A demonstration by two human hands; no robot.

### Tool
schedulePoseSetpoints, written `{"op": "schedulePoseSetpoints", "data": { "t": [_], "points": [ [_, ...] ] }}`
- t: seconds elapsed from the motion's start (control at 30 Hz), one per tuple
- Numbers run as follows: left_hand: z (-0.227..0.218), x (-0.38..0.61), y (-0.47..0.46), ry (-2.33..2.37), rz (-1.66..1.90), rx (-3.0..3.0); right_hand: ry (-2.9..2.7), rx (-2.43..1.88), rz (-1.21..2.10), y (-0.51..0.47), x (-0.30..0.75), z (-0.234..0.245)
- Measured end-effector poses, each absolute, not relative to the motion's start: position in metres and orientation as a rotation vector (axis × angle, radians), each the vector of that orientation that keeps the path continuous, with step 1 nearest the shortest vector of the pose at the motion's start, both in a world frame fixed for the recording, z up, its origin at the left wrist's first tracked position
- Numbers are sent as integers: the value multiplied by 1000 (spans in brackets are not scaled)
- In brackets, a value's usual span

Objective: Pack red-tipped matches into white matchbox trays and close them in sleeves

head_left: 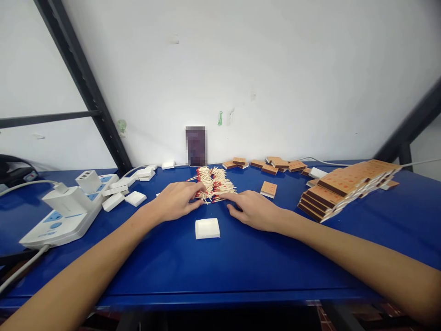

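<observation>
A pile of red-tipped matches [222, 183] lies on the blue table, between and just beyond my two hands. My left hand [177, 200] is at the pile's left edge, thumb and index finger apart, with its fingertips at the matches. From the other side my right hand [257, 209] reaches in, index finger stretched to the near right edge of the pile and thumb held apart below it. Neither hand visibly grips a match, though some fingers are hidden. Closer to me sits a white matchbox tray [207, 228], with nothing visible inside.
Stacked matchboxes [339, 186] stand at the right, and loose matchboxes [279, 163] lie along the wall. One matchbox [268, 189] is beyond my right hand. White trays [136, 198] lie left, beside a power strip [76, 220] with cables. A blurred dark rectangle [196, 146] leans on the wall.
</observation>
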State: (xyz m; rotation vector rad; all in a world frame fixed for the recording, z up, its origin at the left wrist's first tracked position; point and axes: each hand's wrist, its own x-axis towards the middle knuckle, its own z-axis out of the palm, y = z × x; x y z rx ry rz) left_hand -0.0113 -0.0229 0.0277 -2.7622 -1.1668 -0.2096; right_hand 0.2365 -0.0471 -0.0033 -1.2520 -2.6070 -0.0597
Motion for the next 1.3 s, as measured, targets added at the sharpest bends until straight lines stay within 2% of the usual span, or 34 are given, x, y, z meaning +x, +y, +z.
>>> {"op": "schedulePoseSetpoints", "data": {
  "t": [0.53, 0.73, 1.3],
  "points": [
    [26, -8, -29, -1017, -308, -2837, -2602, -1207, 38, -47, 240, -3],
    [18, 12, -28, -1225, -494, -2612, -2580, -1222, 61, -48, 239, -3],
    [17, 8, -30, -1191, -400, -2785, -2504, -1211, 162, -49, 239, -1]
  ]
}}
